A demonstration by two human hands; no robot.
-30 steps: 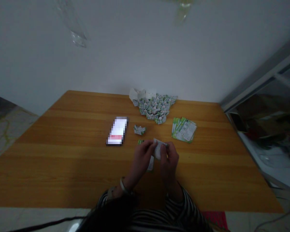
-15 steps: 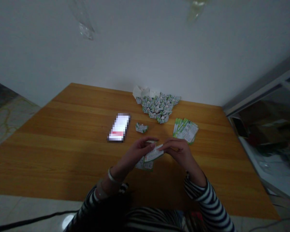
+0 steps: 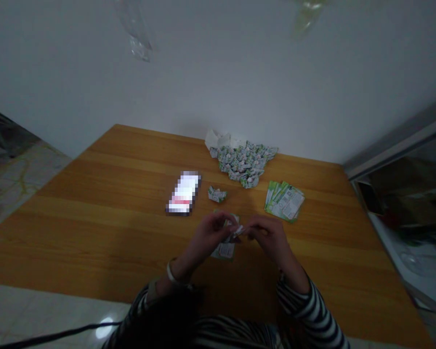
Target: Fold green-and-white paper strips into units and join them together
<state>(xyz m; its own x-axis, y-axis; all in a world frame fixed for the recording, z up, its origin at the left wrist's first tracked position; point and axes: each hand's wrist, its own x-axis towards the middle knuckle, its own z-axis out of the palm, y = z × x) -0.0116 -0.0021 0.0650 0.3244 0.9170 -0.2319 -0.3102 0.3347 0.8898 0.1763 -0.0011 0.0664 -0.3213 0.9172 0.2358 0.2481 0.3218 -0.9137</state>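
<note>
My left hand (image 3: 209,238) and my right hand (image 3: 269,237) meet above the wooden table (image 3: 94,232), pinching a small folded white paper strip (image 3: 238,231) between their fingertips. Under my hands lies a green-and-white printed card (image 3: 225,250), partly hidden by them. Beyond it sits one small folded paper piece (image 3: 217,195). A heap of similar folded green-and-white pieces (image 3: 242,166) lies farther off, with white paper (image 3: 218,139) at its back edge. A fanned stack of printed cards (image 3: 284,201) lies to the right of my hands.
A phone (image 3: 184,193) with a lit, blurred screen lies left of the small folded piece. A white wall (image 3: 218,82) rises behind the table. A glass-fronted cabinet (image 3: 396,194) stands to the right, and a dark cable (image 3: 58,333) crosses the floor.
My hands have come closer together, and the paper between them now looks smaller and more tightly folded. The whole view has shifted slightly as my head moved.
</note>
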